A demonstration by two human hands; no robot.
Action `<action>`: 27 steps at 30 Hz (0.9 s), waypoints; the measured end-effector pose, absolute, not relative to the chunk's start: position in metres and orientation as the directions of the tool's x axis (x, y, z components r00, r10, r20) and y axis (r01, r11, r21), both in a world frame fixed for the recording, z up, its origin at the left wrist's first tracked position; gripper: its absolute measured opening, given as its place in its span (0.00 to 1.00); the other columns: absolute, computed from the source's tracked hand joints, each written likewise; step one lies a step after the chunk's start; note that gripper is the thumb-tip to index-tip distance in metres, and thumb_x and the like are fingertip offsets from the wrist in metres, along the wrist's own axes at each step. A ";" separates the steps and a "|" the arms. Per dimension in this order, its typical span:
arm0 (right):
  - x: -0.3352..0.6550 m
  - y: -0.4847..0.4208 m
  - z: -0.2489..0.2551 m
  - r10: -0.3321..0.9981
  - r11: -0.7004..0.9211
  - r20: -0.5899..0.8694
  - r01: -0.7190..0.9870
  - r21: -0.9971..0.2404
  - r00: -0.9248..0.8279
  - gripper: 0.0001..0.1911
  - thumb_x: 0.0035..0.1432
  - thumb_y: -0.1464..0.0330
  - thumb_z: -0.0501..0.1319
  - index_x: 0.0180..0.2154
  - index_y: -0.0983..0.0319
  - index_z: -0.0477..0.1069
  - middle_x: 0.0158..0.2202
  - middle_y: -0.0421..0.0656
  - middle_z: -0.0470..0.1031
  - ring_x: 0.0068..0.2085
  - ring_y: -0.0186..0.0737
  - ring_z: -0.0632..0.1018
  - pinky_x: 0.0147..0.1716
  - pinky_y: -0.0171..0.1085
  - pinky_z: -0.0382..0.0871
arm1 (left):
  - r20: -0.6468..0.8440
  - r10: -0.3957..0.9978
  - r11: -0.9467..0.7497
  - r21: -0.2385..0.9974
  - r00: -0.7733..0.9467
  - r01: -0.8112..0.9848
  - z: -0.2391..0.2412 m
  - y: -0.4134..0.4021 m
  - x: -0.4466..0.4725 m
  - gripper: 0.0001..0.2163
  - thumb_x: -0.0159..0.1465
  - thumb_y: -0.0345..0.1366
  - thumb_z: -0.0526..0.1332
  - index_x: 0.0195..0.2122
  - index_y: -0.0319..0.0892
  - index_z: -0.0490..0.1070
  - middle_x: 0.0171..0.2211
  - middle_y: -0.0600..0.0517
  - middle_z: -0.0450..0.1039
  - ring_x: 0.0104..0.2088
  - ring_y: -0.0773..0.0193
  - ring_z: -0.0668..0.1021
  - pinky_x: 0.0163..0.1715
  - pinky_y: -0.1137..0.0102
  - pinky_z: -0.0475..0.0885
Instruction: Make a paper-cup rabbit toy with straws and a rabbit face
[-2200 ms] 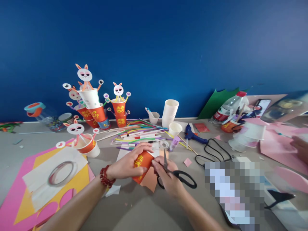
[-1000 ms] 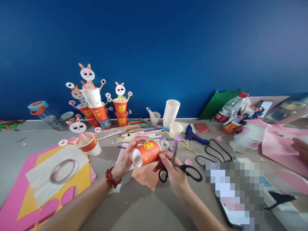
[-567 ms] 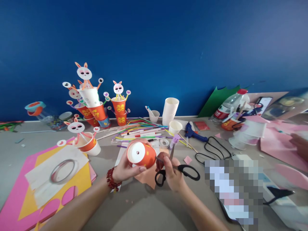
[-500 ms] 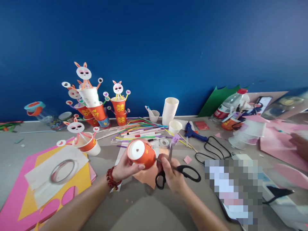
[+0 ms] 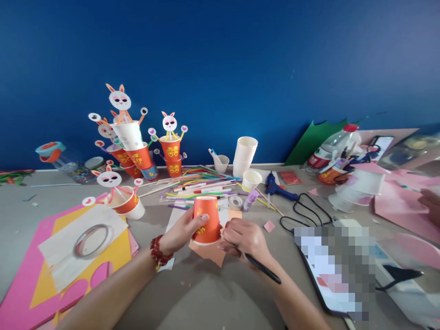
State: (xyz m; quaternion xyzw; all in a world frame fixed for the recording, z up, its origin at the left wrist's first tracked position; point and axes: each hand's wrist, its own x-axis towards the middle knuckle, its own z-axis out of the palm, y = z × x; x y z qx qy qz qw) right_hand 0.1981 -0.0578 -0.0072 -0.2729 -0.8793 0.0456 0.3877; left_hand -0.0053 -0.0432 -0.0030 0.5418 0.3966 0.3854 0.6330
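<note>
My left hand [image 5: 182, 233] grips a red paper cup [image 5: 208, 219] with yellow print, held upside down with its rim at the bottom. Closed at the cup's right side, my right hand [image 5: 245, 236] holds a pair of scissors [image 5: 263, 268]; a black handle sticks out toward my wrist, and the blades are mostly hidden by my fingers. The visible tip meets the cup's wall low on the right. Under the cup lies a sheet of orange paper [image 5: 209, 254]. Beyond my right hand stands a purple glue stick [image 5: 250, 200].
Rabbit figures on paper cups [image 5: 137, 158] stand at back left. Coloured sheets [image 5: 30, 256] with a tape roll [image 5: 92, 240] lie at left. Pipe cleaners and pens [image 5: 199, 188], stacked white cups [image 5: 244, 156] and a blue glue gun [image 5: 275, 187] are behind. Another person's hand [image 5: 431, 206] is far right.
The cup has turned from showing its white base toward me to standing inverted with its printed side facing me. My right hand has rotated, and the scissors now point differently.
</note>
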 end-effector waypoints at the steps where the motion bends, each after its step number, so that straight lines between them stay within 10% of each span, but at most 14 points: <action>1: 0.197 -0.058 -0.009 0.526 0.842 0.654 0.440 -0.312 -0.543 0.24 0.71 0.59 0.48 0.23 0.60 0.62 0.21 0.39 0.65 0.24 0.35 0.64 0.26 0.35 0.54 | -0.051 0.920 0.074 0.996 0.389 -0.045 -0.003 -0.044 -0.004 0.21 0.61 0.53 0.61 0.43 0.40 0.69 0.36 0.48 0.77 0.34 0.59 0.78 0.36 0.67 0.73; 5: 0.193 -0.062 -0.021 0.714 0.700 0.572 0.409 -0.585 -0.404 0.27 0.71 0.54 0.44 0.21 0.59 0.59 0.19 0.38 0.62 0.22 0.34 0.63 0.25 0.34 0.54 | 0.185 0.884 -0.178 0.982 0.429 -0.057 -0.005 -0.044 -0.002 0.24 0.59 0.55 0.62 0.46 0.38 0.69 0.40 0.43 0.76 0.39 0.54 0.78 0.42 0.61 0.73; 10: 0.185 -0.069 -0.024 0.984 0.146 0.117 0.229 -0.962 -0.136 0.32 0.65 0.45 0.46 0.19 0.60 0.60 0.17 0.37 0.60 0.20 0.33 0.63 0.22 0.33 0.55 | 0.498 0.763 -0.522 0.851 0.412 -0.061 -0.010 -0.034 -0.005 0.31 0.53 0.53 0.69 0.52 0.42 0.65 0.47 0.41 0.74 0.47 0.48 0.76 0.49 0.54 0.71; 16: 0.179 -0.069 -0.012 0.954 -0.260 -0.253 -0.025 -0.965 -0.164 0.35 0.60 0.40 0.48 0.16 0.60 0.60 0.14 0.35 0.58 0.16 0.30 0.59 0.17 0.32 0.54 | 0.655 0.445 -0.834 0.551 0.611 0.018 -0.004 -0.026 -0.013 0.24 0.62 0.39 0.65 0.58 0.48 0.61 0.54 0.41 0.72 0.56 0.49 0.73 0.56 0.50 0.66; 21: 0.182 -0.068 -0.019 0.992 0.103 0.082 0.248 -0.963 -0.093 0.33 0.66 0.46 0.45 0.18 0.60 0.60 0.15 0.37 0.61 0.18 0.33 0.64 0.20 0.33 0.56 | 0.439 0.777 -0.546 0.827 0.451 0.136 -0.007 -0.035 -0.008 0.28 0.55 0.48 0.69 0.54 0.43 0.65 0.49 0.41 0.73 0.49 0.48 0.76 0.50 0.56 0.70; 27: 0.191 -0.063 -0.014 0.604 0.778 0.626 0.538 -0.325 -0.494 0.26 0.71 0.60 0.48 0.21 0.60 0.64 0.19 0.39 0.66 0.22 0.35 0.65 0.24 0.35 0.54 | -0.037 0.941 -0.017 0.987 0.335 0.157 0.005 -0.040 -0.002 0.20 0.61 0.52 0.61 0.43 0.39 0.71 0.36 0.49 0.76 0.34 0.60 0.75 0.34 0.68 0.71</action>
